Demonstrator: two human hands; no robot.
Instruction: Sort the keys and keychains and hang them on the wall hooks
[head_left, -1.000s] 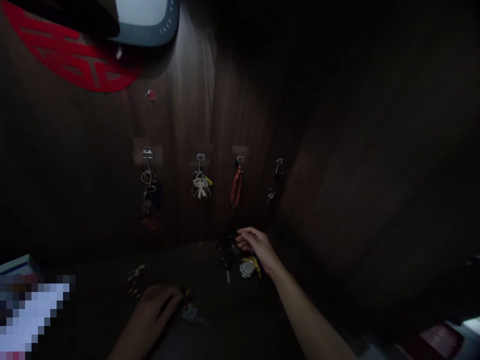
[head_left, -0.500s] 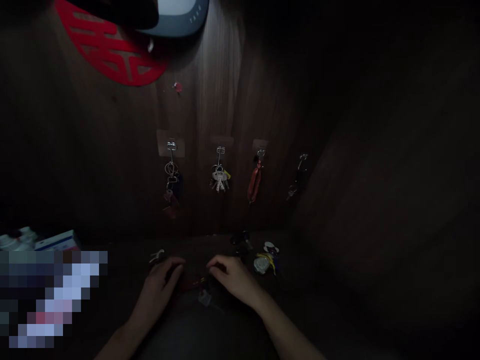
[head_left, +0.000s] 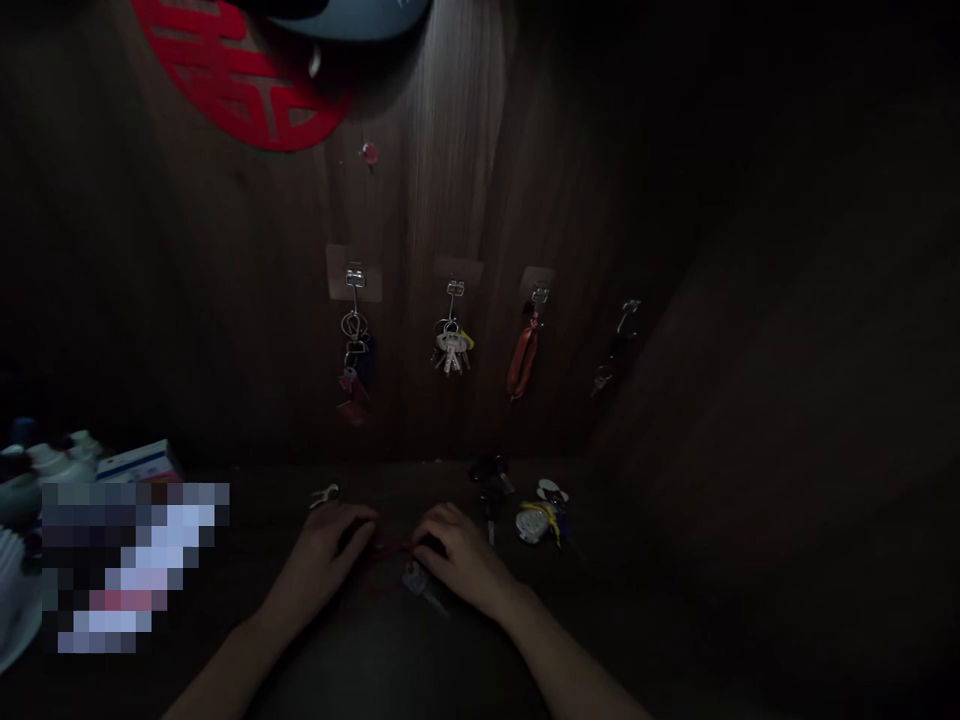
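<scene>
A key [head_left: 417, 578] on a red cord [head_left: 391, 549] lies on the dark surface between my two hands. My right hand [head_left: 457, 555] is at the cord's right end, thumb and fingertips closed on it beside the key. My left hand [head_left: 326, 545] rests at the cord's left side. Its fingers curve forward, with a gap between thumb and forefinger. In this dim light I cannot make out whether its fingertips touch the cord. Just behind my left hand lies a small bunch of keys [head_left: 325, 494], partly covered by it.
Keys on hooks hang along the wooden wall: a left bunch [head_left: 355, 365], a silver bunch [head_left: 451, 345], an orange-brown strap [head_left: 523, 360] and a dim right bunch [head_left: 601, 378]. Black keys [head_left: 491, 490] and a round tag [head_left: 533, 523] lie right. Bottles [head_left: 64, 465] and a box [head_left: 141, 460] stand left.
The view has shifted, so the wall sits higher and further right. The red cord now stretches closer to my fingertips. My right fingers have closed in on the cord.
</scene>
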